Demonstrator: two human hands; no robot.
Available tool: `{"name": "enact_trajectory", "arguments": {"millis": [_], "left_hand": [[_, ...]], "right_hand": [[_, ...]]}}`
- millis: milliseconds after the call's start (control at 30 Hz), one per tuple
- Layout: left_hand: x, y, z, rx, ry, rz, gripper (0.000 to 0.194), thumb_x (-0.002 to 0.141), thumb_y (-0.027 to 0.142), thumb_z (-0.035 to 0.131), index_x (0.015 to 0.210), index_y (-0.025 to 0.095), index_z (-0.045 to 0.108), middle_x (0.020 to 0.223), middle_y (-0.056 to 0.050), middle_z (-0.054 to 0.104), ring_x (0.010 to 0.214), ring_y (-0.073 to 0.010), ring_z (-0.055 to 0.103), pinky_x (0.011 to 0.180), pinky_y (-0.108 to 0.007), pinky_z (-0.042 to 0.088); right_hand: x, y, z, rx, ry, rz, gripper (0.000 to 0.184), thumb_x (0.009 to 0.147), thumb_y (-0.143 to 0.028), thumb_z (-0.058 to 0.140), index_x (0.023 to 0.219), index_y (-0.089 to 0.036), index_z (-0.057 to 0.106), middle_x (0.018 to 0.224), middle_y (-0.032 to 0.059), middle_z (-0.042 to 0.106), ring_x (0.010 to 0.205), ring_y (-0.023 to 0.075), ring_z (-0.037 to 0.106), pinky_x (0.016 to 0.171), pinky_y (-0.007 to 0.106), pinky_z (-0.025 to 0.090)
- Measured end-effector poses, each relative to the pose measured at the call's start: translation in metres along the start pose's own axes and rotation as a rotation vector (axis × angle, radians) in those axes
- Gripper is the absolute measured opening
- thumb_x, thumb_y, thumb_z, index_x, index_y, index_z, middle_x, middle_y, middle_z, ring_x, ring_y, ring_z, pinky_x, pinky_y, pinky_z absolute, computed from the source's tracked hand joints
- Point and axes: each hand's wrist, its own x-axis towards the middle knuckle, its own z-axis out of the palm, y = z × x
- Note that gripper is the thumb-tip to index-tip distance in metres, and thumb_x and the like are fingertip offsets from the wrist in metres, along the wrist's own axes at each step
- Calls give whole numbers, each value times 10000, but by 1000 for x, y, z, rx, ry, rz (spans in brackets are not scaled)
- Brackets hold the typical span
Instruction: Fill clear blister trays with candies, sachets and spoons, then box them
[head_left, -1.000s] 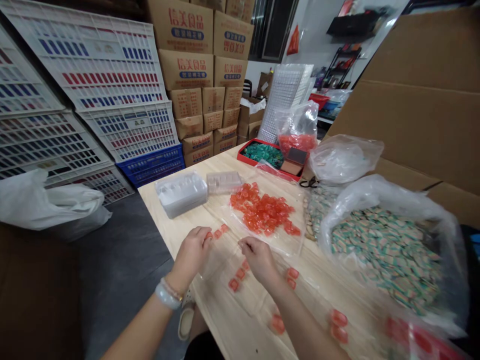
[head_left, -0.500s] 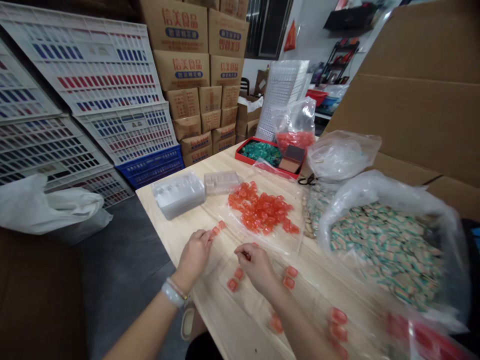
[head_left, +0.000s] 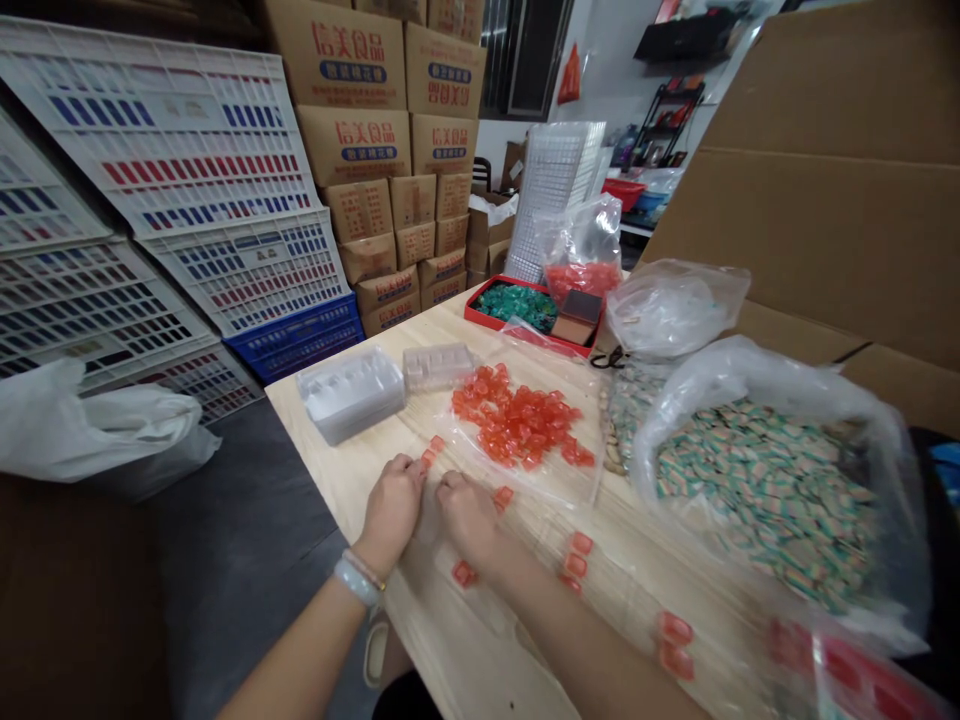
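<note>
Two forearms (head_left: 300, 635) converge over the wooden table (head_left: 450, 640). The left hand (head_left: 391, 510) is curled, fingertips at the near end of a short row of red pieces (head_left: 432, 452); the right hand (head_left: 465, 515) bends inward beside it, knuckles up, fingers folded. I cannot tell whether either pinches anything. Beyond them, a red heap (head_left: 521, 418) lies on a clear bag (head_left: 551, 490).

From my screen I'm reading red 信美食品 across stacked cardboard boxes (head_left: 375, 150), their blue ovals' (head_left: 353, 72) white lettering too blurred!
</note>
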Motion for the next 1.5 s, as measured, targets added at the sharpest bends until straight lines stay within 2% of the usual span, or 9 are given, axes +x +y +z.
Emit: {"name": "enact_trajectory", "arguments": {"millis": [167,300,400,567,800,1000,1233,1367,1500], "left_hand": [[11,3,-1,10,4,-82,169,778,161,434,917,139,529,779,-57,567,735,-161,536,664,-253,391],[15,7,0,24,-45,-78,103,761,157,458,764,141,560,741,-55,563,713,-161,531,671,-259,389],[12,8,0,31,-57,-21,133,752,124,448,735,135,579,771,-66,551,764,-171,520,723,-278,387],[4,1,-8,-28,-3,-12,323,738,168,494,1055,109,510,887,-79,541,797,-162,535,730,-270,412],[9,7,-3,0,-17,66,242,804,167,367,720,139,592,744,-61,547,712,-165,521,700,-291,407],[1,10,-2,-21,-2,97,188,764,108,407,873,148,556,837,-62,551,811,-173,511,755,-304,407],[4,14,10,85,85,59,184,789,167,383,876,141,543,831,-75,533,820,-209,502,767,-351,407],[-1,17,13,144,74,33,240,808,178,351,978,138,515,843,-76,529,815,-207,506,751,-340,416],[-3,24,8,171,96,28,319,791,256,434,1092,158,470,987,-101,501,891,-232,491,766,-360,414]], "right_hand": [[-5,-4,1,-187,-50,-28,266,752,1,378,833,-100,610,869,126,580,826,206,511,683,292,382],[-8,-8,1,-313,-56,-58,272,757,-6,377,861,-93,612,875,125,589,835,218,520,675,299,385],[-9,-6,4,-316,-34,-58,274,768,-15,369,860,-95,614,865,127,592,839,224,521,678,308,385],[-12,-2,9,-302,-8,-67,240,777,-40,390,856,-102,607,845,118,588,821,217,524,659,305,391],[-11,2,13,-263,7,-58,248,771,-26,385,845,-106,607,863,109,583,842,207,516,693,305,395],[-12,3,12,-173,51,-48,259,762,-9,369,805,-87,612,822,118,593,794,212,532,658,314,411],[-18,8,-10,118,278,-20,262,805,-77,345,889,-161,579,894,45,578,842,114,522,746,223,404],[-15,40,-39,699,534,178,160,722,-144,438,765,-163,591,732,23,597,702,131,538,658,246,414],[-17,83,-78,927,598,269,102,616,-219,533,695,-164,567,591,-23,542,542,106,481,511,216,368]]}}
